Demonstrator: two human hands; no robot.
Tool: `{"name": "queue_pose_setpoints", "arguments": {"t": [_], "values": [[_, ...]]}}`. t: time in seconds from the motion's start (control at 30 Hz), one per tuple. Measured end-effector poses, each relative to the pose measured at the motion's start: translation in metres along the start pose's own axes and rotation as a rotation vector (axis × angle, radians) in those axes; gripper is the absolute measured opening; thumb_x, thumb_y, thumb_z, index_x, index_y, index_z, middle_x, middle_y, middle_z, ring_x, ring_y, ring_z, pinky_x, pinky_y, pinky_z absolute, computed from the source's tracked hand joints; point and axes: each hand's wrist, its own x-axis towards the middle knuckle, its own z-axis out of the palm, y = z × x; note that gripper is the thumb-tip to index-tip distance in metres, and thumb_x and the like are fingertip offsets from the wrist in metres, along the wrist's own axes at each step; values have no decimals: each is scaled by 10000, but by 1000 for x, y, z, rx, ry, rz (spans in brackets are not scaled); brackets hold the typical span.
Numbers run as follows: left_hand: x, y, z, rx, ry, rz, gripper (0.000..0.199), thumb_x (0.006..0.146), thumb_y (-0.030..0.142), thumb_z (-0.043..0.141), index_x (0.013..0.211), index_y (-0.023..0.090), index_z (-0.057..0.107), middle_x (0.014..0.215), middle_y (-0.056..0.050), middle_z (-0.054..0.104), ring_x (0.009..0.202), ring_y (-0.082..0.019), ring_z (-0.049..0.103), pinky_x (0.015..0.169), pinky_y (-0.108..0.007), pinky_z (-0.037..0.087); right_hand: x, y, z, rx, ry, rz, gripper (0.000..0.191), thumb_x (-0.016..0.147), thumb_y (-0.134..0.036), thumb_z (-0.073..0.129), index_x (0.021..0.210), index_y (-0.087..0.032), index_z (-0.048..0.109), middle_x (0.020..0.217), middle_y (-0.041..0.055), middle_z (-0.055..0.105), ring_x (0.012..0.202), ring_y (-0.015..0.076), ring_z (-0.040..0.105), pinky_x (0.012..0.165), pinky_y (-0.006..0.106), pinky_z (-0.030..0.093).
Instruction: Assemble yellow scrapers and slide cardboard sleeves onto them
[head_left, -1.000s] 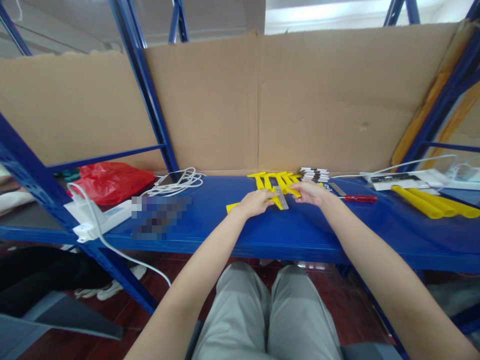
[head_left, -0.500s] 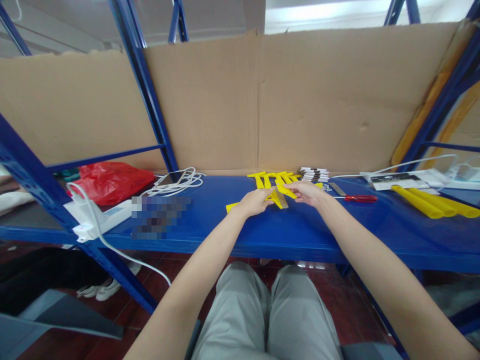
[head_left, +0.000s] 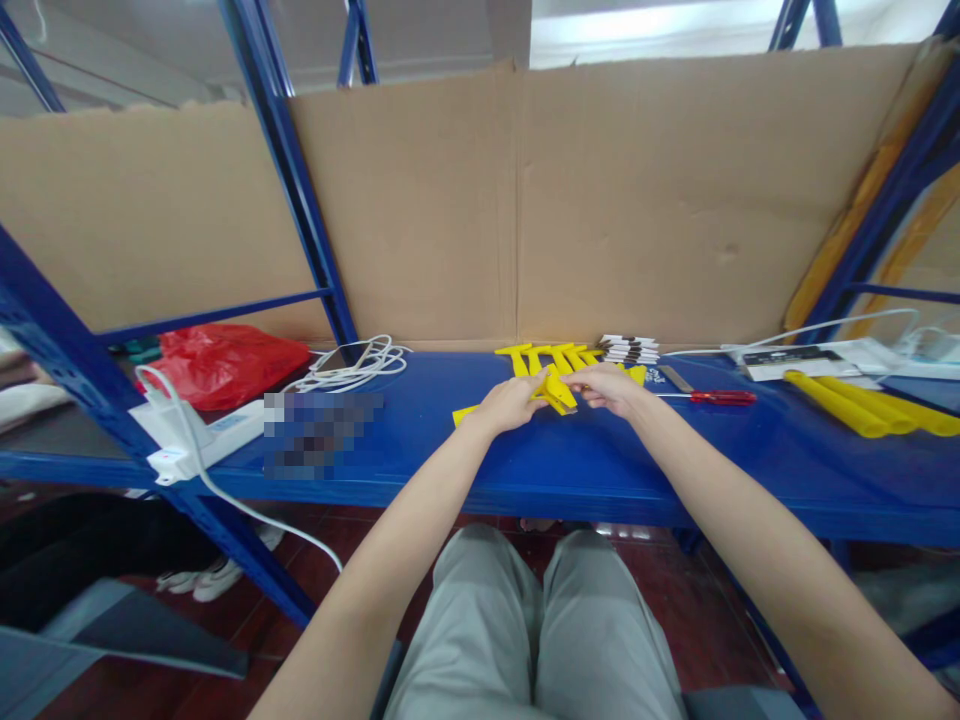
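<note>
On the left, a red plastic bag (head_left: pixel 229 366) is lying beside a white power strip (head_left: pixel 217 436), with a white cable (head_left: pixel 367 365) coiling near them on the blue shelf top (head_left: pixel 540 470). Toward the middle, the left hand (head_left: pixel 510 406) is gripping a yellow handle part (head_left: pixel 462 414), its fingers wrapping round with no gap showing, and one end is sticking out past the wrist side. At its other end, just above the shelf top, a yellow head piece (head_left: pixel 559 391) is sitting between the two hands. Behind, a row of yellow T-shaped parts (head_left: pixel 519 363) is lying near the cardboard. The right hand (head_left: pixel 609 386) is bending its fingers to the head piece's edge; whether they are pinching it or only pressing, I cannot tell at this size. The step in hand seems to be seating one yellow piece against the other, and the next move appears to be calling for careful lining up under a steady left grip. Farther right, a red-handled screwdriver (head_left: pixel 722 398) and yellow tubes (head_left: pixel 836 404) are lying well apart from the hands.
</note>
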Motion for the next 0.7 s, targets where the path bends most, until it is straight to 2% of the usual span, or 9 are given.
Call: {"name": "queue_pose_setpoints", "arguments": {"t": [0.43, 0.7], "values": [[0, 0, 0, -7, 4, 10, 522, 955, 248, 553, 1455, 154, 440, 1374, -144, 598, 1278, -232, 566, 1043, -359, 460, -7, -2, 7, -31, 24, -57, 264, 743, -178, 693, 591, -191, 478, 441, -65, 384, 415, 35, 235, 353, 162, 155], [-3, 5, -8, 13, -23, 47, 454, 968, 248, 530, 1406, 129, 534, 1273, -157, 656, 1181, -241, 624, 1021, -335, 464, -14, -6, 12, -126, 105, -73, 296, 765, -151, 693, 558, -186, 484, 423, -79, 348, 402, 44, 276, 368, 173, 184]]}}
